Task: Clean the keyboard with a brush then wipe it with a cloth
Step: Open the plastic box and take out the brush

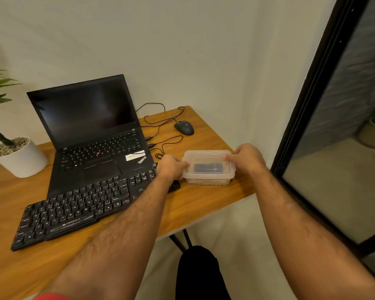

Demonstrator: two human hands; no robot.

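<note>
A black external keyboard (74,208) lies slanted on the wooden table (195,202), in front of an open black laptop (89,131). To its right stands a clear plastic box (208,172) with its lid on; a dark object shows through the lid. My left hand (170,166) grips the box's left end, with the thumb on the lid's rim. My right hand (248,158) holds the right end, its fingertips pressing on the lid. No brush or cloth shows in the open.
A wired black mouse (184,127) and loose cables (160,124) lie behind the box. A white plant pot (24,159) stands at the left. The table's right edge is close to the box; a dark-framed glass door (325,126) is on the right.
</note>
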